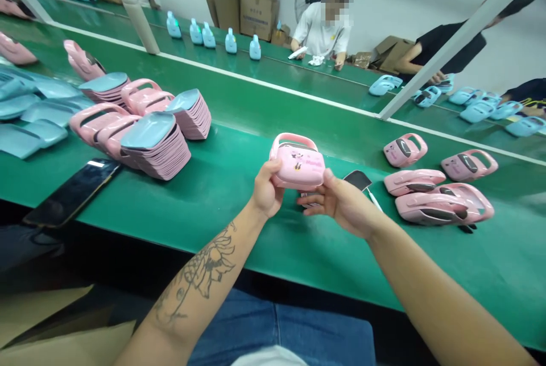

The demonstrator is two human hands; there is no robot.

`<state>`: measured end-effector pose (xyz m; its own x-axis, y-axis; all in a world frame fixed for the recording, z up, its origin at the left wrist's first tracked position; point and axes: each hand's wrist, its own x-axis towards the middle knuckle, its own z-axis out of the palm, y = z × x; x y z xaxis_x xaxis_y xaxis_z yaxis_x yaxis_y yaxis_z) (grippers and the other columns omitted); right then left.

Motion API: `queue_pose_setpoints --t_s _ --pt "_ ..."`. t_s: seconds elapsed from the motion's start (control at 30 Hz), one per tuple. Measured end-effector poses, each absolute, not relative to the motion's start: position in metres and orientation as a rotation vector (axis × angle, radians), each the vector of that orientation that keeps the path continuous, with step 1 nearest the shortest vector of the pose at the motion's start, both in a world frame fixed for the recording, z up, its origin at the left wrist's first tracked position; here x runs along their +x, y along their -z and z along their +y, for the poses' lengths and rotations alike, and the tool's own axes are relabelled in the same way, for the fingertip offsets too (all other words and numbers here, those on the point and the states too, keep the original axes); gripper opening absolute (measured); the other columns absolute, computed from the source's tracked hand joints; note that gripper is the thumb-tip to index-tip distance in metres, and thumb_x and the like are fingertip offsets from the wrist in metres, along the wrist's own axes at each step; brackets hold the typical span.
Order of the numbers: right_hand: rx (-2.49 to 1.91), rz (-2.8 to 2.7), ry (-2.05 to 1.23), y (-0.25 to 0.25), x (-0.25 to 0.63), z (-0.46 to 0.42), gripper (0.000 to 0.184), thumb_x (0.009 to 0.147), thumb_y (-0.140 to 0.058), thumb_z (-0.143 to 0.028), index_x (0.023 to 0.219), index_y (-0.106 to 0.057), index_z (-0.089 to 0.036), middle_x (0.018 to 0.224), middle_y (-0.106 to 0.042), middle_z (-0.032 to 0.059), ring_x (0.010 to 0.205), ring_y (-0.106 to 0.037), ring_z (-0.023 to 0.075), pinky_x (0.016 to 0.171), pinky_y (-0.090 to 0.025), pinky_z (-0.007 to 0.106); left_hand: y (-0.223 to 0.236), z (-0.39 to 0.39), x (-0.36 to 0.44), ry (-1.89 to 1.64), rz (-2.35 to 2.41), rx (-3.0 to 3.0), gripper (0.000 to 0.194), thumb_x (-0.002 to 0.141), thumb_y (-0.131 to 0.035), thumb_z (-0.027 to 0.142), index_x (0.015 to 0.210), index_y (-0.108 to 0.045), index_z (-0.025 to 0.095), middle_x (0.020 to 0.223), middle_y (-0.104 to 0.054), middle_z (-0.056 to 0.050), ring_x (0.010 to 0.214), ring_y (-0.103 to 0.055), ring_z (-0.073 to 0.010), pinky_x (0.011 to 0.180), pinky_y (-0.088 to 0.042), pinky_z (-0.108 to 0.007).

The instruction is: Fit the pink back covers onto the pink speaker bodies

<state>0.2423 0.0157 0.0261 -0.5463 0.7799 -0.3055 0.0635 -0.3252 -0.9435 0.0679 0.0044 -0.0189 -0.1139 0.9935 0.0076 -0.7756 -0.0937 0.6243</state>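
Above the green bench, a pink plastic handled case (pixel 302 168) with a cartoon print and a dark strip faces up toward me. My left hand (pixel 268 188) grips its left side, thumb at the front edge. At the lower right corner, the thumb of my right hand (pixel 347 202) presses on the case while its other fingers reach underneath. Partly hidden behind that hand lie a dark flat panel (pixel 357 179) and a thin white stick-like thing (pixel 375 200). Several similar pink cases (pixel 405 150) rest to the right, some on their sides.
At left stand stacks of pink curved panels (pixel 164 156) topped by blue ones, more pink handled cases (pixel 102 121), loose blue panels (pixel 42 110) and a black phone (pixel 74 192). Beyond a white divider strip (pixel 256 79), co-workers (pixel 322 30) sit among blue cases (pixel 482 104). A slanted post (pixel 439 50) rises right.
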Motion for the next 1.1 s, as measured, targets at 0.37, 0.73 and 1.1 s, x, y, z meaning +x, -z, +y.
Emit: queue_pose_setpoints --t_s 0.37,0.73,1.1 --pt "-0.919 -0.941 -1.88 0.001 0.203 0.005 0.045 0.087 -0.07 -0.059 0.112 -0.072 -0.021 0.108 -0.079 0.0097 0.101 -0.075 0.0292 0.088 -0.063 0.045 0.026 0.006 0.073 -1.626 0.599 0.459 0.051 0.075 -0.063 0.05 0.109 -0.073 0.013 0.098 -0.08 -0.012 0.098 -0.076 -0.0345 0.083 -0.061 -0.041" --pt "-0.915 -1.815 -1.048 -0.032 0.225 0.002 0.076 0.079 -0.084 -0.046 0.144 -0.051 -0.026 0.145 -0.061 0.009 0.133 -0.057 0.0312 0.115 -0.046 0.05 0.008 0.005 0.06 -1.714 0.513 0.613 0.047 0.083 -0.057 0.055 0.105 -0.072 0.016 0.105 -0.077 -0.012 0.116 -0.068 -0.0349 0.095 -0.055 -0.044" --pt "-0.992 -1.883 -0.919 0.016 0.213 -0.009 0.077 0.087 -0.075 -0.051 0.152 -0.042 -0.024 0.156 -0.049 0.0138 0.143 -0.047 0.0338 0.119 -0.039 0.057 0.03 0.017 0.071 -1.883 0.767 0.264 0.05 0.09 -0.045 0.063 0.08 -0.063 0.018 0.075 -0.07 -0.005 0.076 -0.071 -0.0208 0.075 -0.054 -0.031"
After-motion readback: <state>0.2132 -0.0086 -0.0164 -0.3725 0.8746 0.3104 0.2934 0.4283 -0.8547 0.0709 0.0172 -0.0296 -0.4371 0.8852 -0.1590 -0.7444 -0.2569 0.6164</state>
